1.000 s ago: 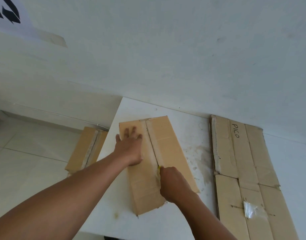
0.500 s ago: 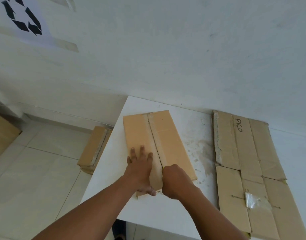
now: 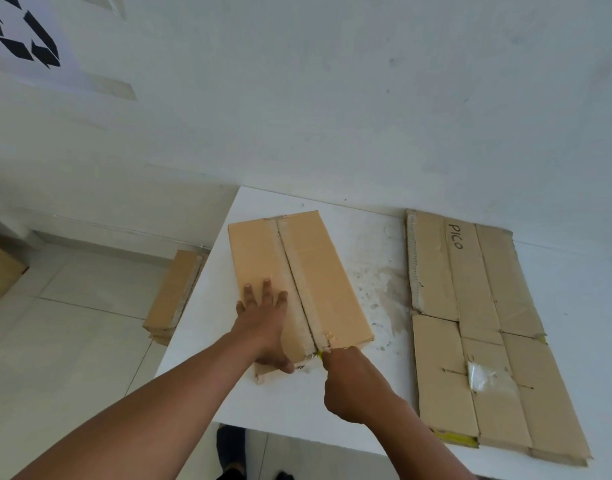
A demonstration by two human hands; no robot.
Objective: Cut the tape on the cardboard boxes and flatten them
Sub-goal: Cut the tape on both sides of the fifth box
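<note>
box [image 3: 308,271] by table [image 3: 297,407] left edge | left hand [image 3: 263,327] flat, pressing it | right hand [image 3: 353,382] fisted round cutter [image 3: 320,353] at seam's near end | risk: blade jumps free, nicks left thumb just beside it

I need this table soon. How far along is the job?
Done: the flattened cardboard lies on the table. In hand: the left hand presses the box while the right hand holds a yellow cutter at its top seam. Left: folding this box flat; the floor box is hard to judge.
</note>
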